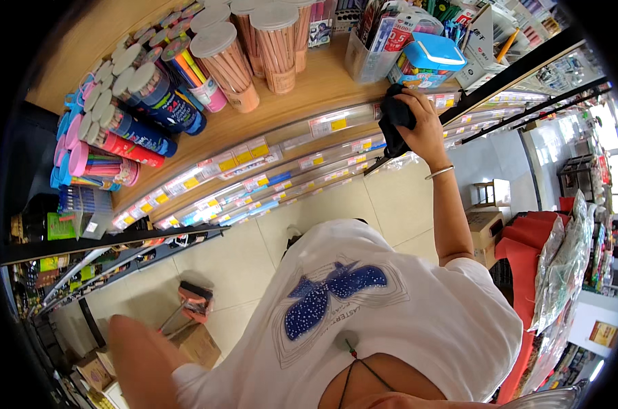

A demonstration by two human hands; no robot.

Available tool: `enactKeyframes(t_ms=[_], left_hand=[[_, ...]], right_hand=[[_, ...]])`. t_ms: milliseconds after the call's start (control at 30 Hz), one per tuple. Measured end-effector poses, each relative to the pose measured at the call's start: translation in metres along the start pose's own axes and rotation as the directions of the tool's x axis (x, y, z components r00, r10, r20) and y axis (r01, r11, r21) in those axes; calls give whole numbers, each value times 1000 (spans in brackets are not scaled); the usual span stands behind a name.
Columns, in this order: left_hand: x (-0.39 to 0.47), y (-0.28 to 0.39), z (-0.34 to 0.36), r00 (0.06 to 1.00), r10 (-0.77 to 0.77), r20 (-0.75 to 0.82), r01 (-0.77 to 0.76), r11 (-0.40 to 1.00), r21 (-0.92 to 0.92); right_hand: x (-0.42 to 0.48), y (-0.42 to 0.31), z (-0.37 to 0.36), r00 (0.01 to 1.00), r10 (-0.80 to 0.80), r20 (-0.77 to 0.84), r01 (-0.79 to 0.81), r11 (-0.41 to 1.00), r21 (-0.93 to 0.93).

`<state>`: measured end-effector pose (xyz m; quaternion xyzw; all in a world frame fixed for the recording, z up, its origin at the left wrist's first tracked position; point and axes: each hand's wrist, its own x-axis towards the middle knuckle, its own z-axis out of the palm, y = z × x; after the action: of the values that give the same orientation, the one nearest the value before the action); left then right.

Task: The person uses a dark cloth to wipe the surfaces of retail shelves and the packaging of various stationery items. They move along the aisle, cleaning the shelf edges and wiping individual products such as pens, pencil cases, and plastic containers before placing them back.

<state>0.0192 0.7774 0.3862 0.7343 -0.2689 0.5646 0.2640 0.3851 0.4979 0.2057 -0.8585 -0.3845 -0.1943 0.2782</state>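
My right hand [422, 121], with a bracelet on the wrist, grips a bunched black cloth [394, 121] at the front edge of a wooden shelf [309, 97]. Just behind the cloth is a clear tub with a blue lid [437, 51] holding colourful things. Beside that stands a clear plastic bin [368, 59] of packaged pens. Round tubs of pencils [276, 48] with translucent lids line the shelf further left. My left hand is out of view; only part of the bent left arm shows at the lower left.
Price-tag rails [237, 158] run along the shelf fronts. A black metal shelf post [513, 76] rises by my right hand. On the tiled floor are a broom or mop head [195, 301] and a cardboard box [196, 345]. Red cloth and clear plastic wrapping [562, 266] lie at the right.
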Motion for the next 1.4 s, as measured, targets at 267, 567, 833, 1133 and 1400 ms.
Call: enactKeyframes(t_ms=[267, 567, 833, 1133, 1400], left_hand=[[27, 24, 62, 968, 69, 241, -72, 997, 0], [40, 43, 97, 944, 69, 324, -79, 997, 17], [49, 49, 115, 933, 62, 354, -73, 997, 18], [56, 49, 127, 926, 49, 373, -67, 997, 35], [59, 43, 129, 921, 56, 386, -72, 997, 28]], right_hand=[[-2, 3, 2, 1000, -21, -23, 21, 999, 32], [-3, 11, -3, 997, -81, -11, 82, 995, 51], [-4, 17, -1, 997, -78, -11, 78, 995, 60], [-4, 20, 1, 998, -60, -26, 62, 996, 69], [-3, 17, 1, 999, -11, -32, 15, 994, 107]])
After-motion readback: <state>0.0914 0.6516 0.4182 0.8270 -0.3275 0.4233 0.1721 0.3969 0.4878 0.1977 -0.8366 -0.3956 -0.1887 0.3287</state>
